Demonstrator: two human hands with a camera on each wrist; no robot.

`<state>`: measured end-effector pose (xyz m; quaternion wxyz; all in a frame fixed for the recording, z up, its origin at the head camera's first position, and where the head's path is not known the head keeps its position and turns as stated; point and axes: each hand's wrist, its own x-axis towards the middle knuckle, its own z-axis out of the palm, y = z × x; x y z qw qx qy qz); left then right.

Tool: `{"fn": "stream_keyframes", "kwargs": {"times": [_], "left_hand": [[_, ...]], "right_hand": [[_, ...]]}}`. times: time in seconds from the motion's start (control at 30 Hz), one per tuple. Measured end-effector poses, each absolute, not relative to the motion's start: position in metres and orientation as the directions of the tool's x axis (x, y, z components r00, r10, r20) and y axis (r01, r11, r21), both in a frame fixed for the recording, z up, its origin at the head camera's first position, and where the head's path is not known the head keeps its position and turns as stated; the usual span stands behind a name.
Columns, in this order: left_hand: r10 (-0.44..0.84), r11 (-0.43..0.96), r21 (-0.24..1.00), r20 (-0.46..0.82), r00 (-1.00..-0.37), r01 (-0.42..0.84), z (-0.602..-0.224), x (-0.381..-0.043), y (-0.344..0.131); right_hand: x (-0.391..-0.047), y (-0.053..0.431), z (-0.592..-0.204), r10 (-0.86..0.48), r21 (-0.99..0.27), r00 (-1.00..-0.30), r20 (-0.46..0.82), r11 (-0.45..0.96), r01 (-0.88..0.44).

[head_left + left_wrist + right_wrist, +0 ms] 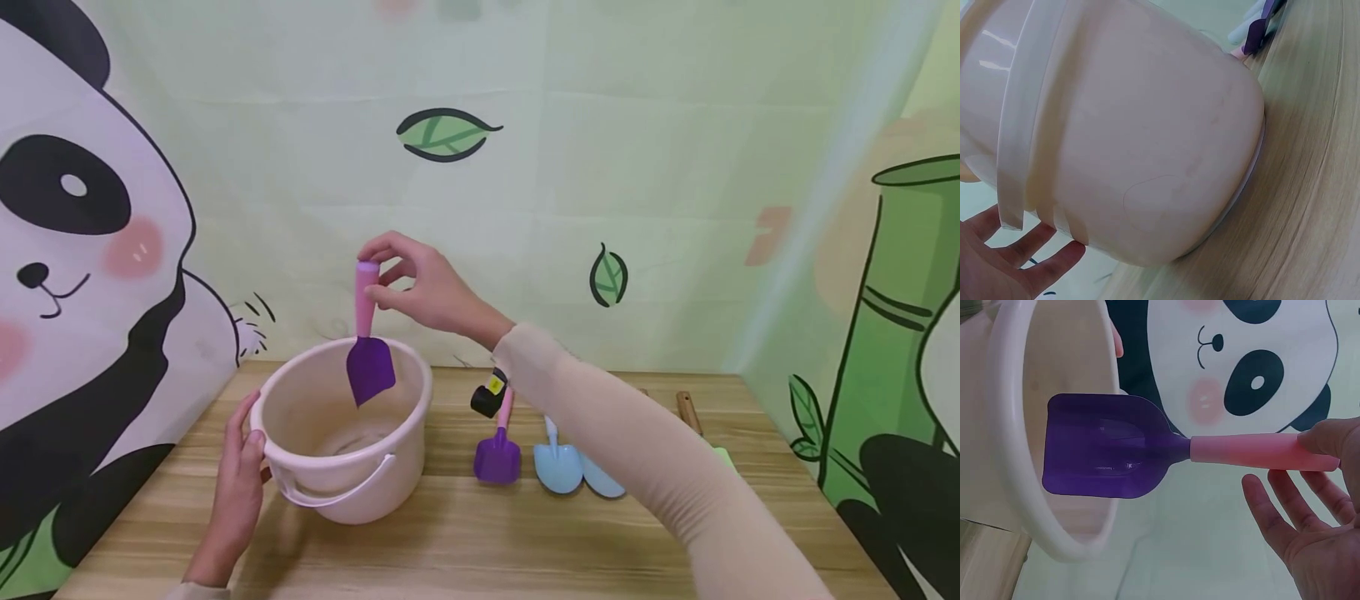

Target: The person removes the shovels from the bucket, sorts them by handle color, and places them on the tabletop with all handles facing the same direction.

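A toy shovel (371, 367) with a purple blade and pink handle hangs blade down over the mouth of a pale pink bucket (360, 492). Pinching the top of its handle is my right hand (423, 283); in the right wrist view the thumb lies along the pink handle (1241, 452). The blade's tip is just inside the rim, apart from the bottom. My left hand (238, 475) holds the bucket's left side at the rim. Fingers (1054, 265) of that hand touch the outer wall below the rim in the left wrist view. The bucket stands upright on the wooden table.
Right of the bucket lie another purple shovel (497, 458) with a pink handle, two light blue shovels (558, 468) and a green tool with a brown wooden handle (688, 412), partly behind my right sleeve. A black object with a yellow label (489, 393) is by the pink handle.
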<state>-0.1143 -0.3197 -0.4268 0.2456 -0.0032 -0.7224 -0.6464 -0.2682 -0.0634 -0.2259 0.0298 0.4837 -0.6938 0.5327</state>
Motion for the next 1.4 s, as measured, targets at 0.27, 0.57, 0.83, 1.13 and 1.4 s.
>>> {"fn": "stream_keyframes", "kwargs": {"times": [0.27, 0.57, 0.83, 1.13, 1.4], "left_hand": [[-0.318, 0.161, 0.933, 0.358, -0.878, 0.322, -0.427, -0.113, -0.32], [-0.317, 0.167, 0.931, 0.362, -0.877, 0.324, -0.427, -0.112, -0.321], [-0.312, 0.181, 0.93, 0.362, -0.878, 0.32, -0.427, -0.112, -0.322], [-0.303, 0.169, 0.933, 0.355, -0.884, 0.317, -0.429, -0.112, -0.323], [-0.299, 0.18, 0.931, 0.359, -0.884, 0.317, -0.428, -0.113, -0.322]], "right_hand": [[-0.268, -0.046, -0.213, -0.596, -0.705, -0.527, 0.606, -0.096, -0.703], [-0.27, -0.025, -0.201, -0.53, -0.683, -0.55, 0.646, -0.078, -0.727], [-0.275, -0.005, -0.193, -0.489, -0.691, -0.584, 0.648, -0.053, -0.721], [-0.28, 0.012, -0.188, -0.433, -0.715, -0.635, 0.639, -0.031, -0.698], [-0.29, 0.026, -0.194, -0.391, -0.718, -0.663, 0.638, 0.006, -0.696]]}}
